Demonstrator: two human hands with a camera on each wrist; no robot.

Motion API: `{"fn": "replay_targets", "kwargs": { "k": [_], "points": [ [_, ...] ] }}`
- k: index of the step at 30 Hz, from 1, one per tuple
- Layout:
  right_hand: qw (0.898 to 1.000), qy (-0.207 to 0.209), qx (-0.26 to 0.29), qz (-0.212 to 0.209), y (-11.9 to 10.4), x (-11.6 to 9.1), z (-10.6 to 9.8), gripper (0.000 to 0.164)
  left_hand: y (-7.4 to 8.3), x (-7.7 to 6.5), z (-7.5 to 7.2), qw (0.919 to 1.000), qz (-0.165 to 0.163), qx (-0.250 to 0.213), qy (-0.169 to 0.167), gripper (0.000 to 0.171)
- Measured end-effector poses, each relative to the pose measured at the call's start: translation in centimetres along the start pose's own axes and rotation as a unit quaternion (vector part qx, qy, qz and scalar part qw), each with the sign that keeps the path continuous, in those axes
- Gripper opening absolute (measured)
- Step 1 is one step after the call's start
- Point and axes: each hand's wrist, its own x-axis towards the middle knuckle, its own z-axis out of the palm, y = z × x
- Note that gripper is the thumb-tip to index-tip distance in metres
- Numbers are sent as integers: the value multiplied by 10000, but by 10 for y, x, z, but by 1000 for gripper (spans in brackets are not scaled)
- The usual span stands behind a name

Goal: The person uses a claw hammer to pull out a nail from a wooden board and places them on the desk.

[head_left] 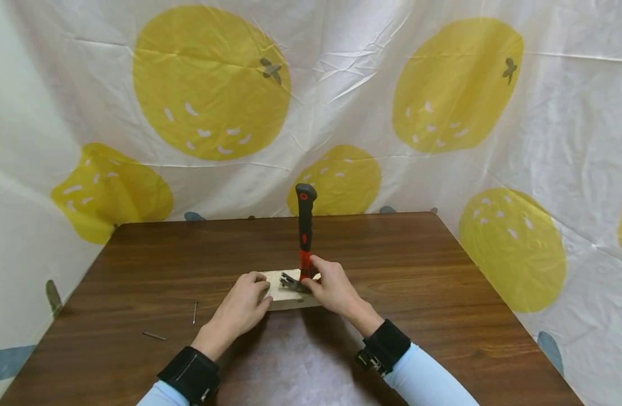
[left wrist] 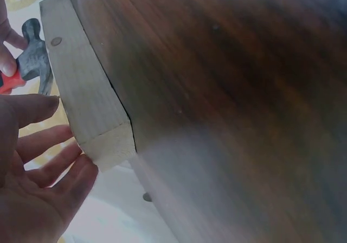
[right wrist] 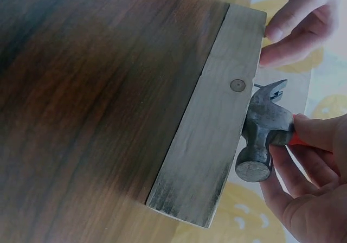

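A claw hammer (head_left: 305, 223) with a black and red handle stands upright, handle up, its metal head on a pale wooden block (head_left: 290, 305). My right hand (head_left: 336, 287) grips the hammer low, at the red neck just by the head (right wrist: 265, 125). The claw points left, and a thin nail-like shaft (right wrist: 260, 85) shows beside it in the right wrist view. My left hand (head_left: 242, 304) holds the block's left end, fingers bent about it and thumb near the front corner. A round dark knot (right wrist: 237, 85) marks the block's front side.
Two loose nails (head_left: 195, 312) lie on the brown wooden table (head_left: 392, 254), left of my left hand. Behind the table's far edge hangs a white curtain (head_left: 336, 84) printed with yellow fruit. Black bands (head_left: 387, 344) circle both wrists over light blue sleeves.
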Motion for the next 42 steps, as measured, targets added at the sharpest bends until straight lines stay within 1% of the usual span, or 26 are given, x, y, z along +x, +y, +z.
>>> {"fn": "replay_targets", "kwargs": {
  "k": [6, 10, 18, 26, 31, 37, 42],
  "points": [
    [9998, 35, 163, 48, 1, -1, 0, 23, 0, 1, -1, 9999, 88, 81, -72, 23],
    [9994, 73, 326, 111, 2, -1, -1, 23, 0, 1, -1, 9999, 54, 102, -126, 24],
    [9991, 108, 393, 115, 2, -2, -1, 23, 1, 1, -2, 9998, -5, 85, -203, 23],
    [9986, 199, 487, 78, 3, -3, 0, 24, 0, -1, -1, 9998, -6, 117, -164, 24],
    [9974, 246, 664, 146, 5, -3, 0, 23, 0, -2, -1, 9998, 25, 139, -134, 24],
    [9946, 376, 921, 295, 7, -3, -2, 23, 1, -1, -3, 9998, 99, 160, -108, 21],
    [9930, 421, 1055, 324, 8, -5, -3, 23, 4, 1, -6, 9996, 9, 170, -238, 21]
  ]
}}
